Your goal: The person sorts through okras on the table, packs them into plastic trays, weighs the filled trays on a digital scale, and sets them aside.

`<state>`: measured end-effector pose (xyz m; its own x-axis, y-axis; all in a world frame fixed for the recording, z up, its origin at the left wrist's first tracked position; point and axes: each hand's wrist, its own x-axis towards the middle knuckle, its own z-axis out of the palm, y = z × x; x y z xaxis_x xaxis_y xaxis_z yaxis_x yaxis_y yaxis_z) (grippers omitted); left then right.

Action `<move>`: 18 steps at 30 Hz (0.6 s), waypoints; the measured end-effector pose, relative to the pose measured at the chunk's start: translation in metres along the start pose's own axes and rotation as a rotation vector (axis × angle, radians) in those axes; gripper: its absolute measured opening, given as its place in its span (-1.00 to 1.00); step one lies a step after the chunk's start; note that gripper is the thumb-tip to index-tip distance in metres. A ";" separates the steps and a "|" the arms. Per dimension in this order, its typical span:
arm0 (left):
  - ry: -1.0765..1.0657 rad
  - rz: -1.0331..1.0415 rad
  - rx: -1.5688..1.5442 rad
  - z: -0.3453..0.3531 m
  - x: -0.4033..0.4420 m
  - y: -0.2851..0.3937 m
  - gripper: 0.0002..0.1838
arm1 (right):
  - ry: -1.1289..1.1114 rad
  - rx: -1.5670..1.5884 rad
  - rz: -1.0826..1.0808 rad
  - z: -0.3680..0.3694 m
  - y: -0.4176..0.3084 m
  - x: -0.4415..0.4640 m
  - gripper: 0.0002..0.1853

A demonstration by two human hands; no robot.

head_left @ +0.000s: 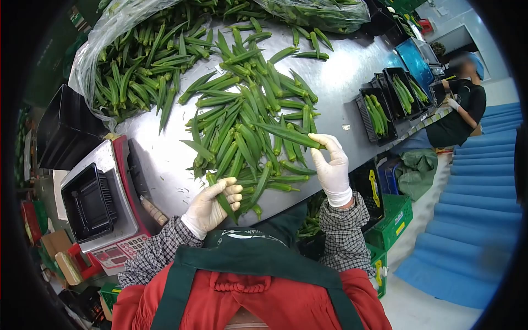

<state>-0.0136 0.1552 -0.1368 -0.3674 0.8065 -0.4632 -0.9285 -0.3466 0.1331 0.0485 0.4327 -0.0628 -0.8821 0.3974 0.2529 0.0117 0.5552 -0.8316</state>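
Both my hands wear white gloves. My right hand (331, 165) pinches one okra pod (289, 133) near its stem end, the pod's tip pointing left over the heap. In my left hand (213, 204) is another okra pod (221, 199), held upright-slanting with fingers curled round it, close to the table's near edge. Between and beyond my hands spreads a loose heap of okra (242, 118) on the metal table (159, 165). A larger pile of okra (135, 77) spills from a clear plastic bag (91, 66) at the upper left.
At left, a scale (118, 242) carries a black tray (89, 202), with stacked black trays (69, 129) behind it. Black trays holding okra (377, 115) line the right side. Another person (467, 104) stands at the far right. Green crates (390, 220) sit below the table, right.
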 end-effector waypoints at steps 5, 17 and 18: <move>-0.049 -0.079 -0.028 0.004 0.005 0.009 -0.60 | -0.522 0.290 -0.026 -0.008 -0.019 0.008 -0.72; 0.015 0.109 0.191 0.019 -0.007 0.025 -0.67 | 0.120 -0.491 -0.139 0.064 0.076 0.109 -0.74; -0.001 0.142 0.175 0.019 -0.008 0.026 -0.67 | 0.207 -0.625 -0.112 0.065 0.089 0.116 -0.79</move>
<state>-0.0362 0.1489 -0.1133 -0.4947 0.7564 -0.4278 -0.8627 -0.3683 0.3465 -0.0830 0.4808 -0.1392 -0.7859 0.4099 0.4630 0.2510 0.8957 -0.3671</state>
